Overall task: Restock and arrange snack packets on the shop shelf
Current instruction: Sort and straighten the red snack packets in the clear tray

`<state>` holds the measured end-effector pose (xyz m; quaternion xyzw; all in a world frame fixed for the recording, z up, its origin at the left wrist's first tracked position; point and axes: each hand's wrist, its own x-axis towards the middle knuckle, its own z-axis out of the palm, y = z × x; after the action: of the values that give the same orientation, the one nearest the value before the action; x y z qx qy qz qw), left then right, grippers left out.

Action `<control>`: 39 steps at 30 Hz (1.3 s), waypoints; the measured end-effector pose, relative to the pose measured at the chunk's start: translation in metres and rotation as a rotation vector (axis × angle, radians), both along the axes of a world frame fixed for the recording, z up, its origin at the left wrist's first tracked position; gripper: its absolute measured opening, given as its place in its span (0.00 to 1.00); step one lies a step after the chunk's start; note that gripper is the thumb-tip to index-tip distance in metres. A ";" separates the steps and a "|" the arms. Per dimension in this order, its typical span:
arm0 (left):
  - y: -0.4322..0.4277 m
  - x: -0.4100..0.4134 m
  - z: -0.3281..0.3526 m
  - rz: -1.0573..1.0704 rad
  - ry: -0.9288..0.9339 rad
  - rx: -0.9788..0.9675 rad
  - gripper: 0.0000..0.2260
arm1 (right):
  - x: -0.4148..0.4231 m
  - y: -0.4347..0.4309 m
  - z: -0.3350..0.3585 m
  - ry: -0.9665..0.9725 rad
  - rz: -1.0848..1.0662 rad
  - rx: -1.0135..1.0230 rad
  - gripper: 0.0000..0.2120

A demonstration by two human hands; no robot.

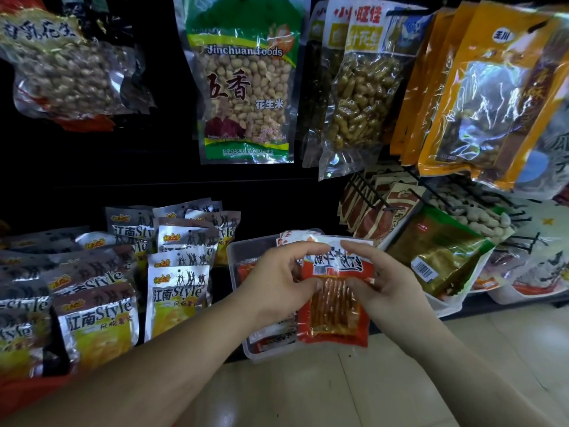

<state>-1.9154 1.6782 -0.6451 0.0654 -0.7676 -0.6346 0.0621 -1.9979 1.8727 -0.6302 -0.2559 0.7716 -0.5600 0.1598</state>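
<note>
The red snack packet (335,306) is pinched at its far half between both hands, the left hand (277,272) on its left edge, the right hand (378,278) on its right; its long axis runs near to far; the clear tray (237,257) lies just beneath, equally close to either hand.

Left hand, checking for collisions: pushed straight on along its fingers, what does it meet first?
The left hand pinches the red snack packet, so that first; beyond it, probably the right hand opposite.
</note>
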 end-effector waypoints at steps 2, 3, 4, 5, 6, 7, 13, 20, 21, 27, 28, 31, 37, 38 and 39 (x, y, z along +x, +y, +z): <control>-0.001 0.002 0.002 -0.074 -0.039 -0.034 0.22 | -0.001 0.000 0.003 0.010 -0.100 -0.015 0.21; -0.002 0.003 0.003 -0.098 -0.061 -0.062 0.21 | -0.002 0.000 0.004 0.040 -0.135 -0.008 0.19; -0.003 0.003 0.000 -0.111 -0.079 -0.096 0.19 | -0.004 0.000 0.004 0.064 -0.148 0.004 0.19; -0.003 0.004 0.000 -0.111 -0.088 -0.120 0.18 | -0.005 0.001 0.004 0.070 -0.131 0.005 0.20; -0.003 0.003 -0.001 -0.093 -0.081 -0.146 0.17 | -0.006 0.000 0.004 0.061 -0.085 -0.005 0.22; -0.003 0.003 0.000 -0.067 -0.060 -0.159 0.17 | -0.007 0.000 0.002 0.044 -0.031 -0.019 0.25; -0.006 0.002 0.005 -0.014 -0.003 -0.104 0.24 | -0.005 0.005 -0.012 0.016 0.176 0.042 0.40; -0.008 0.000 -0.001 -0.075 0.034 -0.272 0.33 | -0.011 -0.003 -0.018 0.405 -0.060 0.250 0.29; -0.008 0.001 -0.002 -0.100 0.050 -0.392 0.33 | -0.011 -0.003 -0.012 0.492 -0.113 0.238 0.23; 0.005 -0.001 -0.004 -0.319 0.123 -0.800 0.32 | 0.005 -0.013 0.007 -0.082 -0.075 -0.140 0.28; 0.008 -0.001 -0.005 -0.357 0.133 -0.831 0.30 | 0.004 -0.013 0.004 -0.043 -0.116 -0.128 0.26; 0.009 0.003 -0.008 -0.383 0.099 -0.614 0.13 | 0.000 -0.008 0.002 0.044 -0.137 -0.061 0.25; -0.017 -0.009 -0.031 0.022 0.100 -0.253 0.09 | 0.000 -0.005 -0.006 0.181 0.004 0.083 0.19; -0.017 -0.010 -0.032 0.003 0.081 -0.211 0.10 | 0.000 -0.005 -0.007 0.201 0.020 0.094 0.19; -0.016 -0.010 -0.033 -0.015 0.063 -0.199 0.11 | 0.001 -0.006 -0.008 0.207 0.020 0.093 0.19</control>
<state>-1.9258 1.6619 -0.6779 0.0331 -0.8249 -0.5575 0.0875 -1.9973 1.8665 -0.6378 -0.3124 0.8066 -0.4925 0.0962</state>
